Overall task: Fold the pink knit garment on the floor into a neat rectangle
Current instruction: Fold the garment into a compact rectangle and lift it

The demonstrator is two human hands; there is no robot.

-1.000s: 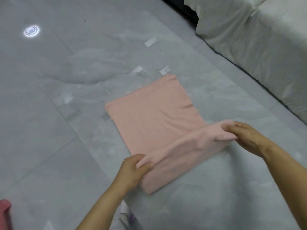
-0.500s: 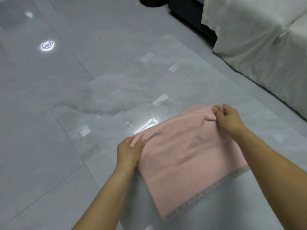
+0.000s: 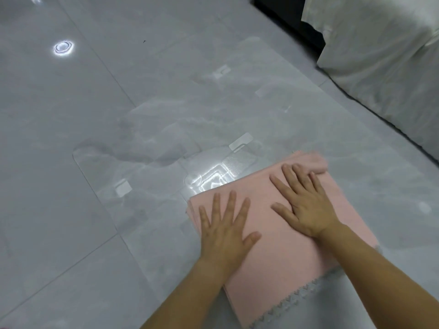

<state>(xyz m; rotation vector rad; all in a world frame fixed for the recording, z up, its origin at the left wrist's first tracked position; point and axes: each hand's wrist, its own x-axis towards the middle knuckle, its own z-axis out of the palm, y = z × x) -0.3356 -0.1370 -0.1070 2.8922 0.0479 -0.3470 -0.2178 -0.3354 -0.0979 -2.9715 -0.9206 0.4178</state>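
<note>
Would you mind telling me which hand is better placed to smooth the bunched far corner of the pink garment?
Probably the right. The right hand lies flat on the pink garment, fingertips beside the bunched far corner; the left hand rests flat near the opposite side.

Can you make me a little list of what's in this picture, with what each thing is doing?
garment: pink, folded into a rectangle, lying on the floor
trim: grey lacy edge on the garment's near side
left hand: flat on the garment, fingers spread
right hand: flat on the garment, fingers spread
floor: shiny grey tiles
white cloth: top right, draped over something
</note>
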